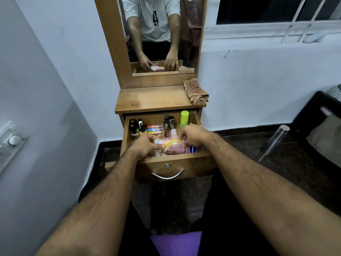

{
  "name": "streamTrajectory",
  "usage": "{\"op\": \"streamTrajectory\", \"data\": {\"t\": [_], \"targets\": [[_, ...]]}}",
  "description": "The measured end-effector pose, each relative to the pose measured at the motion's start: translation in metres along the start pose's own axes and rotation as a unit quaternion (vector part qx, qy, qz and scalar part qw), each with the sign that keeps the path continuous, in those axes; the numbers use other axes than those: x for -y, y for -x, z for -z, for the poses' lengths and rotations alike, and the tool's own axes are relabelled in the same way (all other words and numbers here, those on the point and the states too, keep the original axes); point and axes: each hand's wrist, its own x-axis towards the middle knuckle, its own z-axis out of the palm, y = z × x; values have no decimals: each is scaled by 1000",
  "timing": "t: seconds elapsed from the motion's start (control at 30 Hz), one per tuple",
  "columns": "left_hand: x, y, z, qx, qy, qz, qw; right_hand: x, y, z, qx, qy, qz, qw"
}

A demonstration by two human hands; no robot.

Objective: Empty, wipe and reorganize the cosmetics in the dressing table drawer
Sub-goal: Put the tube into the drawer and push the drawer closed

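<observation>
The wooden drawer (pixel 166 159) of the dressing table stands pulled open. A pink lotion bottle (pixel 177 147) lies on its side along the drawer's front. My left hand (pixel 147 146) grips its white cap end and my right hand (pixel 191 135) curls over its other end. Behind it stand small dark bottles (pixel 136 125), several coloured lip balm tubes (pixel 155 129), several small vials (pixel 168 122) and a lime green bottle (pixel 184 119). A checked cloth (pixel 196 92) lies crumpled on the tabletop's right corner.
The tabletop (pixel 151 98) is bare apart from the cloth, with a mirror (pixel 158 34) above it. A steel flask (pixel 276 141) leans on the dark floor at right beside a black piece of furniture (pixel 313 115). A purple mat (pixel 177 243) lies below me.
</observation>
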Motion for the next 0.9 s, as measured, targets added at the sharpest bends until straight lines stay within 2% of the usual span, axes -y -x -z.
{"op": "streamTrajectory", "data": {"t": [0.2, 0.3, 0.6, 0.9], "targets": [[-5, 3, -10, -7, -204, -28, 979, -2, -5, -12, 8, 34, 3, 999], [-8, 5, -13, -22, -254, -40, 966, -5, -6, -17, 16, 34, 2, 999], [-5, 0, -15, -20, -267, -46, 962, -7, -7, -20, 22, 30, -1, 999], [-2, -1, -16, -45, -274, -65, 958, -11, -9, -29, -19, 30, -3, 999]]}}
